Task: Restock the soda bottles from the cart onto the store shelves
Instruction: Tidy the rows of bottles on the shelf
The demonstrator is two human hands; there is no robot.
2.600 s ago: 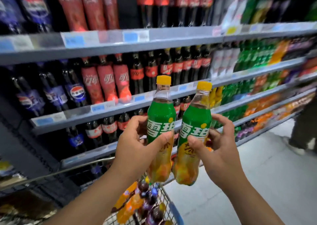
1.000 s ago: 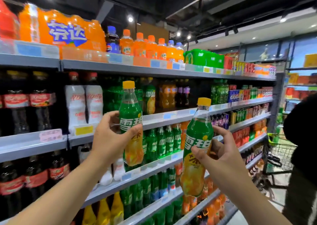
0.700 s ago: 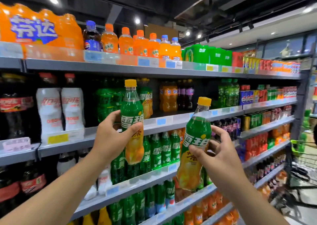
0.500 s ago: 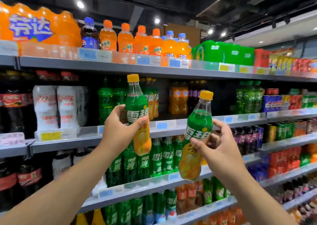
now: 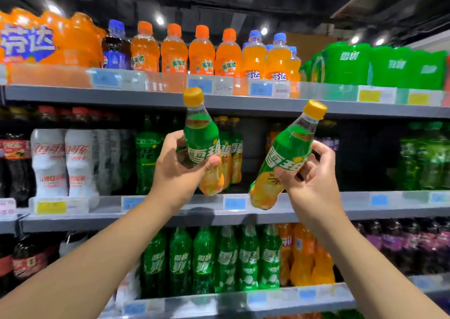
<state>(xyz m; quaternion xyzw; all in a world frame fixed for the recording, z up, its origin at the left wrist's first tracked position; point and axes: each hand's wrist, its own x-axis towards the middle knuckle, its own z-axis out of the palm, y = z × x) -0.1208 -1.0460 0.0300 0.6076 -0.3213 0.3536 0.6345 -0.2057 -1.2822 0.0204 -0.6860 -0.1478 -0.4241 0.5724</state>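
Facing stocked supermarket shelving. Gripping a first soda bottle [image 5: 202,138] at its waist with left hand [image 5: 180,170], nearly upright. Clasping a second soda bottle [image 5: 285,158] mid-body with right hand [image 5: 314,184], cap tilted rightward. Holding both before the middle shelf [image 5: 316,204], near matching bottles [image 5: 231,153]. Likely full: heavyish, smooth, slightly yielding, best taken at the waist.

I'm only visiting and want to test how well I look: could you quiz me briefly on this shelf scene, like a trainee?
1. True or false: the left hand and the right hand each hold a yellow-capped green bottle.
2. Which leans further from upright? A) the left bottle B) the right bottle
3. Fill in: the shelved matching bottles stand just behind the ___ bottle.
Key: 1 true; 2 B; 3 left.
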